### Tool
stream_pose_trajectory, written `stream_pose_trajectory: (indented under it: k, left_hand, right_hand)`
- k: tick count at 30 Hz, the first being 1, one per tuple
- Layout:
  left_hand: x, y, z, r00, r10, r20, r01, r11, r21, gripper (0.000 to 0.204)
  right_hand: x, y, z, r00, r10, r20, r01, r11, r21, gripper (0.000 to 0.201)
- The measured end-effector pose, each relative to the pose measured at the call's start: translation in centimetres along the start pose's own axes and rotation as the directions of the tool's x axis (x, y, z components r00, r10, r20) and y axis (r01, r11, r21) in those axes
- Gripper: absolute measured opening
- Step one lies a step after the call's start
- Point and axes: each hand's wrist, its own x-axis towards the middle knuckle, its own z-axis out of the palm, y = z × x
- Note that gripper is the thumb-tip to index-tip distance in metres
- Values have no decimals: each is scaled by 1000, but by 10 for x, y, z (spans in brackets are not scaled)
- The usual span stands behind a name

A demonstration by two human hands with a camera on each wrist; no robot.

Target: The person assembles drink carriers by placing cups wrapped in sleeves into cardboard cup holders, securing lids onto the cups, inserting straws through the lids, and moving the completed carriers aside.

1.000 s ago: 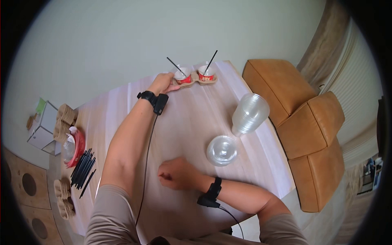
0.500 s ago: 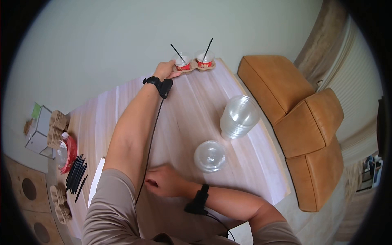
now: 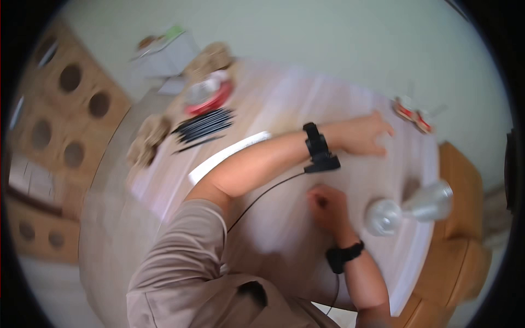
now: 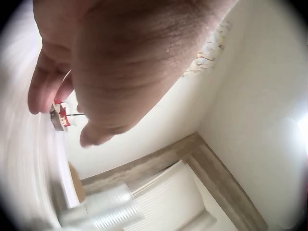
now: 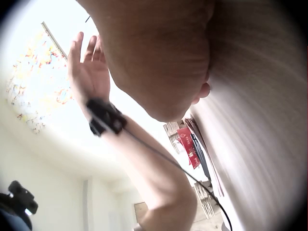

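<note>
My left hand (image 3: 362, 134) reaches over the table with its fingers spread and holds nothing. Beyond its fingertips, at the far right corner, stands a cardboard cup carrier (image 3: 421, 124) with two clear cups in red sleeves (image 3: 404, 109), blurred here. In the left wrist view the carrier (image 4: 57, 120) shows past the fingers, a gap between them. My right hand (image 3: 330, 208) rests on the table near my body, fingers loosely curled around nothing. To its right are a stack of clear plastic cups (image 3: 431, 200) and a pile of clear lids (image 3: 381, 217).
On the left lie black straws (image 3: 202, 126), red sleeves with clear plastic (image 3: 216, 99), and two stacks of cardboard carriers (image 3: 210, 59), one nearer me (image 3: 150, 136). White paper (image 3: 229, 154) lies partly under my left arm. A brown leather sofa (image 3: 459, 240) borders the right edge.
My left hand has let go of the cup carrier and drawn back from it, fingers spread. The head view has swung left, so everything shifts rightward. My right hand stays on the table.
</note>
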Motion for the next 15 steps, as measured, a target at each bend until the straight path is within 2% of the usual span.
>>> stream_pose_trajectory:
  k: [1, 2, 3, 5, 6, 7, 8, 9, 10, 12, 13, 15]
  left_hand:
    - [-36, 27, -16, 997, -8, 82, 7, 1000, 13, 59]
    - [-70, 35, -31, 995, -42, 87, 34, 996, 86, 60]
    - [-104, 44, -49, 993, -63, 100, 47, 987, 155, 61]
    - [-173, 62, -98, 948, -317, 10, 312, 938, 150, 64]
    - [-213, 40, -120, 951, -290, -106, 307, 925, 225, 70]
    - [-247, 45, -144, 858, -437, -271, 505, 813, 290, 72]
    - [-295, 7, -174, 827, -410, -384, 549, 735, 398, 78]
    - [-326, 15, -200, 729, -471, -496, 683, 540, 492, 86]
    - [-364, -1, -220, 502, -583, -640, 863, 284, 418, 94]
    - [-425, -15, -263, 247, -663, -707, 939, -18, 345, 114]
    - [-448, -19, -276, 242, -665, -707, 940, -19, 339, 114]
    - [-483, -30, -286, 110, -761, -640, 962, -79, 260, 122]
  right_hand:
    - [-1, -3, 1, 998, 48, -32, -47, 999, 10, 8]
    - [1, -5, -2, 1000, 30, 3, -30, 999, 28, 8]
    - [0, -8, -6, 998, 61, 12, -61, 998, -34, 7]
    - [-2, -10, -8, 996, 84, 12, -83, 992, -92, 6]
    - [-2, -11, -7, 996, 84, 2, -83, 992, -97, 6]
    - [-2, -10, -7, 996, 85, -9, -85, 991, -103, 7]
    - [-1, -12, -6, 997, 72, -11, -73, 991, -112, 7]
    - [-2, -11, -6, 995, 95, -9, -95, 991, -98, 7]
    - [-1, -10, -5, 993, 118, -7, -118, 989, -87, 7]
    - [-1, -11, -3, 991, 137, -11, -137, 989, -60, 8]
    - [-2, -11, -2, 987, 161, -16, -162, 986, -31, 8]
    - [-1, -12, -2, 989, 150, -16, -150, 987, -60, 8]
